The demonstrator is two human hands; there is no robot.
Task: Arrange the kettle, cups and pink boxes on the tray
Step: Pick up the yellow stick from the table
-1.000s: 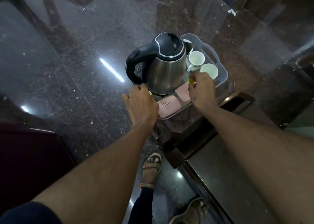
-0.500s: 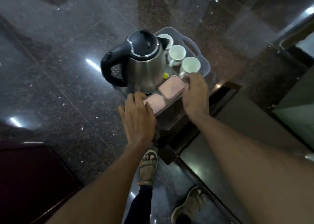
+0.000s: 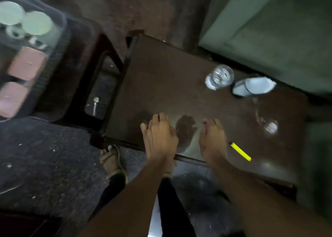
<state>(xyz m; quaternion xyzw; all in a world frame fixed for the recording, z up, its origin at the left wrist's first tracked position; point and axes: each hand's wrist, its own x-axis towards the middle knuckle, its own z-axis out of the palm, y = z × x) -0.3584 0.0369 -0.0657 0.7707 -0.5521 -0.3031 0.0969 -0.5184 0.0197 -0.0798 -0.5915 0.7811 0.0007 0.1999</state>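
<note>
Left hand (image 3: 159,135) and right hand (image 3: 212,139) over dark table (image 3: 161,78), fingers loosely curled, holding nothing

A single head-worn camera looks steeply down from standing height onto a dark table (image 3: 179,86), which fills the middle of the wide-angle frame. The view is tilted, so the table's edges run diagonally. Both forearms reach in from the bottom edge, with the left hand (image 3: 159,138) and right hand (image 3: 212,140) over the table's near edge, close to the lens. The tray (image 3: 59,39) sits at the far left of the table, cut by the frame edge and blurred. A green sofa (image 3: 269,30) lies beyond the table, upper right. No second view exists.
</note>
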